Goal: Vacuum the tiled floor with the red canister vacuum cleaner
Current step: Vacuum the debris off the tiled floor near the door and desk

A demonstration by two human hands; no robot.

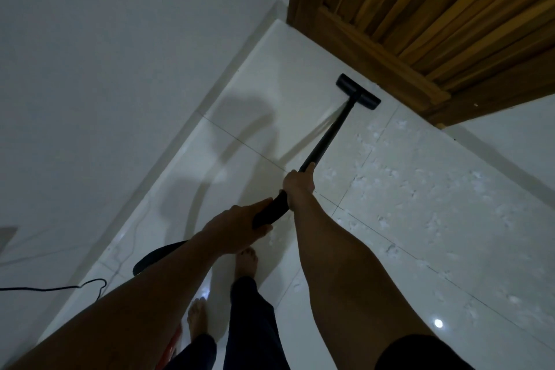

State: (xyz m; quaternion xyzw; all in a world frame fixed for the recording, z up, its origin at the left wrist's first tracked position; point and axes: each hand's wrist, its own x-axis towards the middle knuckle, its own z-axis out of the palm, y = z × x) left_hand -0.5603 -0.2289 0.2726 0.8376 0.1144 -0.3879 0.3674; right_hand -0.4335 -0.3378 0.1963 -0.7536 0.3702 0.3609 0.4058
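Plainly, both hands are on the vacuum. The right hand (298, 182) is curled round the black wand (327, 135) low on its straight part, thumb lying along the tube. The left hand (240, 228) grips the curved handle end just behind it, fingers wrapped over the top. The two hands are near each other but apart.

The wand slopes away to the head (359, 91), which lies flat on the white tiled floor (300, 309) just beside the foot of the wooden door (420, 24). I cannot tell whether head and door touch.

Behind the left hand the black hose (162, 255) passes under the left forearm. Of the red canister (177, 339) only a sliver shows, low in the view between the left forearm and a leg; the rest is hidden.

White specks (405, 189) are scattered over the tiles to the right of the wand. A thin black cord (60, 287) loops along the floor by the grey wall (105, 69) on the left. Two bare feet (247, 261) stand on the tiles below the hands.
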